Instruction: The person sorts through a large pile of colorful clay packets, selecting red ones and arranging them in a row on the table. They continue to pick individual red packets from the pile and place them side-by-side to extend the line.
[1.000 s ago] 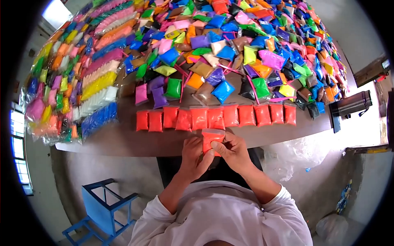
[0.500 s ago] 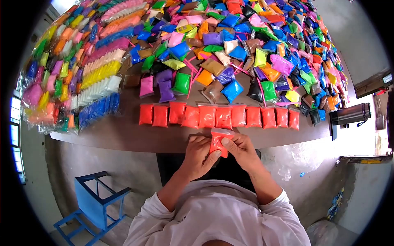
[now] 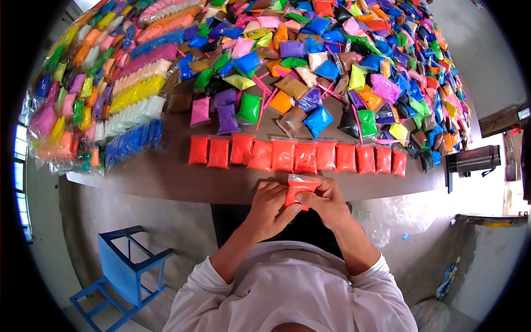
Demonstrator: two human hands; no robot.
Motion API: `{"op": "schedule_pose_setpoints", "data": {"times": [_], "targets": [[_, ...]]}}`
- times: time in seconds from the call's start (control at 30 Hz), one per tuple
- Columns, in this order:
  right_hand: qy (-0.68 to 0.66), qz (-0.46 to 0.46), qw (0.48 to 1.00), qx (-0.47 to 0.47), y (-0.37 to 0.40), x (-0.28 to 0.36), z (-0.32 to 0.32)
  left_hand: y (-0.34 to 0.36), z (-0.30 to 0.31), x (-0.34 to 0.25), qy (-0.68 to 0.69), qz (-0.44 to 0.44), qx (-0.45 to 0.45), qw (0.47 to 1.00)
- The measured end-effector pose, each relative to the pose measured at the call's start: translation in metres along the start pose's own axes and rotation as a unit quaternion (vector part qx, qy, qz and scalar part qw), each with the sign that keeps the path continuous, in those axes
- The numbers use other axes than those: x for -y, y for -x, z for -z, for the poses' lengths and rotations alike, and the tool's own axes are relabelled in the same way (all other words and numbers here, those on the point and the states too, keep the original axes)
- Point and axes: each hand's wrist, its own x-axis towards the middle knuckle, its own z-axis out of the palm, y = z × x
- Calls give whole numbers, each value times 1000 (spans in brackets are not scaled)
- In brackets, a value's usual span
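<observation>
A red packet with a clear zip top is held between both hands at the table's front edge. My left hand grips its left side, thumb on the lower part. On the right side, my right hand pinches the same packet, thumb across its front. Just beyond the hands lies a row of several red packets, side by side on the brown table.
Loose packets of many colours cover the table's far part and right side. Stacked packets lie at the left. A metal cylinder stands out at the right edge. A blue stool is on the floor, lower left.
The right thumb has moved slightly lower on the red packet, and more of the packet's front shows. The view has shifted slightly.
</observation>
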Motion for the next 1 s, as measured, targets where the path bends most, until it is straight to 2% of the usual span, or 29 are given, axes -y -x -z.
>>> {"op": "schedule_pose_setpoints", "data": {"times": [0.17, 0.33, 0.5, 0.57, 0.63, 0.73, 0.8, 0.87, 1.0], "targets": [[30, 1, 1000, -11, 0, -10, 6, 1, 4, -3, -29, 6, 50, 998], [-8, -4, 1000, -25, 2, -5, 2, 0, 2, -2, -22, -1, 30, 999], [9, -17, 1000, -17, 1, 3, 4, 1, 2, -2, -17, 4, 30, 999], [-2, -28, 1000, -7, 1, 0, 6, 1, 5, -2, -18, 14, 58, 998], [14, 15, 1000, 16, 3, -8, 8, 1, 5, -3, -30, 4, 52, 998], [73, 15, 997, -9, 9, -8, 10, 0, 1, -1, -38, -7, 34, 999], [66, 4, 998, -14, 15, 0, 6, 0, 1, -3, -33, -10, 24, 999], [62, -6, 998, -20, 18, 3, 6, -3, 2, -6, -31, 20, 32, 999], [59, 72, 995, -24, 18, -13, 5, -2, -1, -5, -48, -12, 16, 999]]}}
